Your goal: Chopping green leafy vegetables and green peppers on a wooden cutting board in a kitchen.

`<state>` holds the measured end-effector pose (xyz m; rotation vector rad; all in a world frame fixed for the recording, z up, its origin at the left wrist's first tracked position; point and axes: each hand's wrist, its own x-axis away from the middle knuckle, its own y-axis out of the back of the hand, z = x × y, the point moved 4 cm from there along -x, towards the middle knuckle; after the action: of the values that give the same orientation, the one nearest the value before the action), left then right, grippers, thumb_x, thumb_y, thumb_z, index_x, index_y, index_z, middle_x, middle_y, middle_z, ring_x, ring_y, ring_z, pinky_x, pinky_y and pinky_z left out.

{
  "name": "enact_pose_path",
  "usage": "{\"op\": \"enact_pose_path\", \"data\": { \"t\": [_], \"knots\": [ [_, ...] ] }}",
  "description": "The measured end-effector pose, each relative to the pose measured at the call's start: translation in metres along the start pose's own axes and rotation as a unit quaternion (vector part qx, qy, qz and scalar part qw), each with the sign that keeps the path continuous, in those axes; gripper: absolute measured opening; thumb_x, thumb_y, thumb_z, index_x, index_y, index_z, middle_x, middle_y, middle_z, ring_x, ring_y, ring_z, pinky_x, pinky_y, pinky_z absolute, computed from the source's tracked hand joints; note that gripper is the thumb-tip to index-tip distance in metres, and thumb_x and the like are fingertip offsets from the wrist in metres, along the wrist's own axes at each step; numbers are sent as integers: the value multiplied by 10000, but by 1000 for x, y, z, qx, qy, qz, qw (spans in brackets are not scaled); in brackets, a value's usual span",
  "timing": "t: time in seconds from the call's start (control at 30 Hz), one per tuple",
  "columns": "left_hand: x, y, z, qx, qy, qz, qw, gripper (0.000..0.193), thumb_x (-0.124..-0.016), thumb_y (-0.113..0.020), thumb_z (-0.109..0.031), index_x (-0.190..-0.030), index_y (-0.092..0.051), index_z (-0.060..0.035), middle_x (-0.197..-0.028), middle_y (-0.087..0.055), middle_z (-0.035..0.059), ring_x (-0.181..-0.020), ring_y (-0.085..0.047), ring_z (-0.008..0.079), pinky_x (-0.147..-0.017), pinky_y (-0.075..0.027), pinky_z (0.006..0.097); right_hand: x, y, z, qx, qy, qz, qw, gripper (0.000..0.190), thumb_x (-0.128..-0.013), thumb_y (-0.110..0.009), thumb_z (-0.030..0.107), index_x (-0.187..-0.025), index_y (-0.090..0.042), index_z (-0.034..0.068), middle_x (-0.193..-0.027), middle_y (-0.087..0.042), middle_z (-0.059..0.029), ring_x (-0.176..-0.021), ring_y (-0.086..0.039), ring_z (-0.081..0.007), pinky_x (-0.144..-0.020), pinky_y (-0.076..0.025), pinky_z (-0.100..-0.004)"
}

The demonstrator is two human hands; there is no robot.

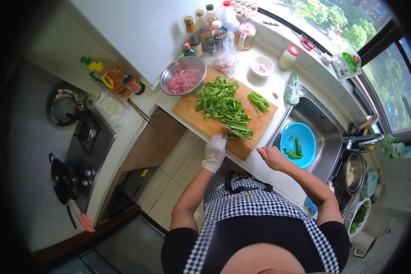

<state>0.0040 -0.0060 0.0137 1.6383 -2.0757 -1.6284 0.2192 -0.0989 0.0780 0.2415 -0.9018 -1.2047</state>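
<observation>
My left hand [216, 147], in a thin whitish glove, rests with curled fingers at the near edge of a wooden cutting board [188, 111], against a bit of green vegetable. In my bare right hand [271, 158] is the handle of a kitchen knife [240, 136]; its blade lies edge-on beside the cut pieces. Sliced green peppers [221, 97] form a large heap on the board, and a smaller pile [258, 101] lies to its right. A steel bowl [163, 76] of sliced raw meat [184, 81] stands at the board's upper left.
Right of the board, a blue colander [311, 137] with green peppers [295, 154] sits in the steel sink [325, 120]. Behind stand sauce bottles [202, 29], a bagged piece of meat [226, 61] and a white bowl [261, 66]. Chopsticks [139, 110] and a gas stove [99, 140] are at left.
</observation>
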Motion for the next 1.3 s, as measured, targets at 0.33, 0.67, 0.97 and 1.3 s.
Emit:
{"op": "enact_pose_path", "data": {
  "t": [0.33,0.67,0.97,1.3],
  "knots": [
    [5,17,4,-13,28,-32,999,120,-823,-674,-85,-933,-700,-46,-839,-645,92,-830,-619,293,-720,-487,403,33,-1,5,-11,1,18,1000,564,-1045,-377,415,-817,-579,-60,-730,-571,-319,-730,-557,-510,-677,-436,-539],
    [-2,4,17,11,22,9,1000,57,-746,-663,-72,-802,-670,-70,-735,-588,77,-758,-576,297,-674,-463,424,18,-1,6,65,-1,39,997,586,-1049,-354,421,-818,-600,-58,-748,-595,-317,-775,-578,-514,-714,-465,-544],
    [-4,0,18,1,36,67,997,103,-759,-696,-112,-839,-679,-49,-828,-633,107,-822,-597,317,-708,-483,424,-5,-12,-16,-6,14,3,1000,553,-1044,-377,411,-841,-601,-51,-731,-597,-294,-728,-582,-489,-687,-468,-518],
    [-59,-16,17,43,96,135,985,272,-718,-790,-124,-958,-695,-38,-971,-661,129,-943,-608,315,-862,-486,419,68,5,-51,-116,-19,-84,990,485,-1039,-396,376,-769,-554,6,-596,-540,-109,-556,-520,-240,-578,-437,-387]
  ]
}}
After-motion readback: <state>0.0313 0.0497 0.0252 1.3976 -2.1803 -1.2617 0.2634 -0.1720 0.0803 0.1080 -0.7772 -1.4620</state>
